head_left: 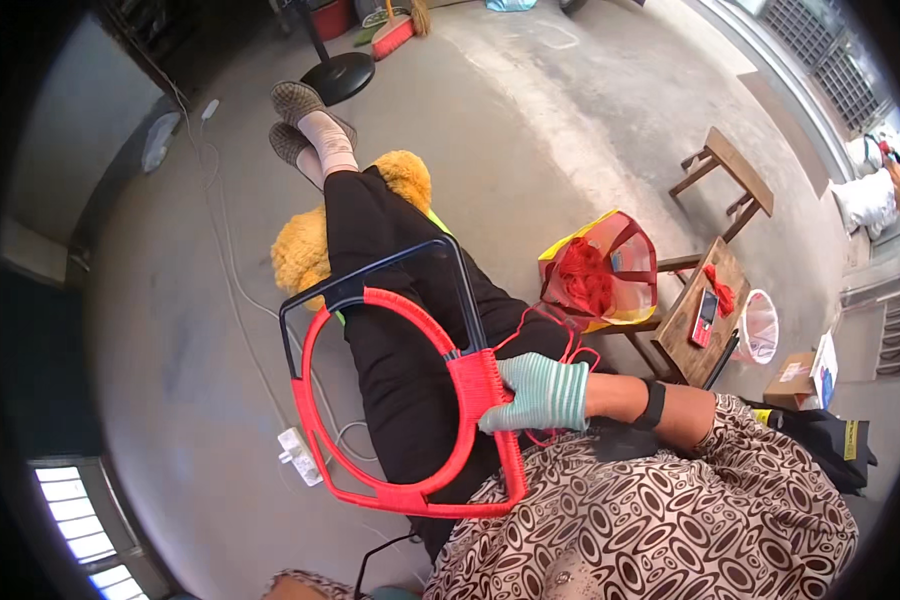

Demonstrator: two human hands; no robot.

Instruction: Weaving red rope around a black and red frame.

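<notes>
Concrete floor [570, 130]; stools [705, 310], bag [600, 275] nearby

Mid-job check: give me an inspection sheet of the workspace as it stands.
Surface: bare concrete floor; work rests on the lap.
Job's things: dark metal frame partly wrapped in red cord; bag of red cord.
Clutter: plush toy, wooden stools, phone, broom.
Hands: gloved right hand grips the woven section; left hand not in view.
Cables: white cable to power strip.
Surroundings: fan base, window.

A single head-worn fisheye view looks steeply down, close over the lap.
</notes>
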